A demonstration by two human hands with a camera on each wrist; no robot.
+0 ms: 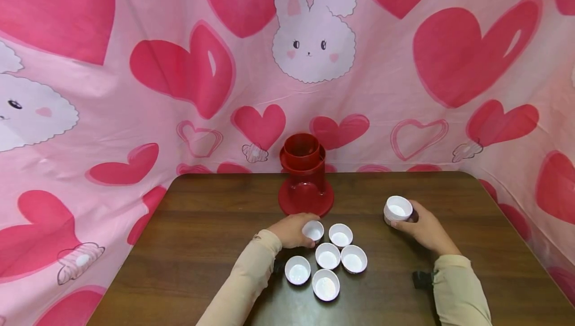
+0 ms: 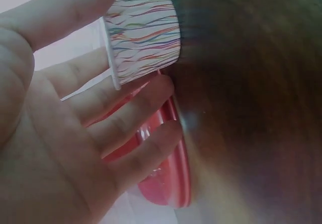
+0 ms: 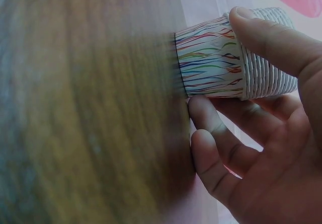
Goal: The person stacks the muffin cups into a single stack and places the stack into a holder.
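My left hand (image 1: 307, 233) pinches a small paper cup (image 1: 313, 229) just in front of a red stand (image 1: 306, 181). In the left wrist view the thumb lies on the cup's striped wall (image 2: 146, 35) and the fingers (image 2: 131, 103) lie under it, with the stand's red base (image 2: 173, 178) behind. Several more white cups (image 1: 328, 256) stand open side up in a cluster by that hand. At the right, my right hand (image 1: 401, 221) grips a nested stack of striped cups (image 1: 398, 209) resting on the table; thumb and fingers (image 3: 216, 128) curl round the stack (image 3: 221, 63).
The dark wooden table (image 1: 215, 246) has rounded far corners. A pink cloth with hearts and rabbits (image 1: 310, 41) hangs behind and at both sides. A small black object (image 1: 421, 279) sits at the right wrist.
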